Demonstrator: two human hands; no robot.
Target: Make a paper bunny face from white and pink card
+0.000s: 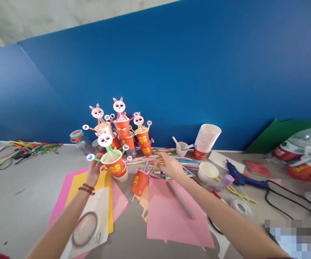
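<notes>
Left grip (93, 172): fingers hidden; I cannot tell its closure. Tapered orange paper cup (115, 164) with fuzzy green stems (108, 148): immediately right of it. Right grip (167, 164): fingers loosely bent over slender coloured rods (190, 162); hold indeterminable.

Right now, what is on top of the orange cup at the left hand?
A white animal face on green stems stands above the orange cup. The cup's front wall hides its inside bottom, and the cup covers part of the left hand.

A reddish-brown beaded bracelet (86, 189) circles the left wrist (90, 181).
</notes>
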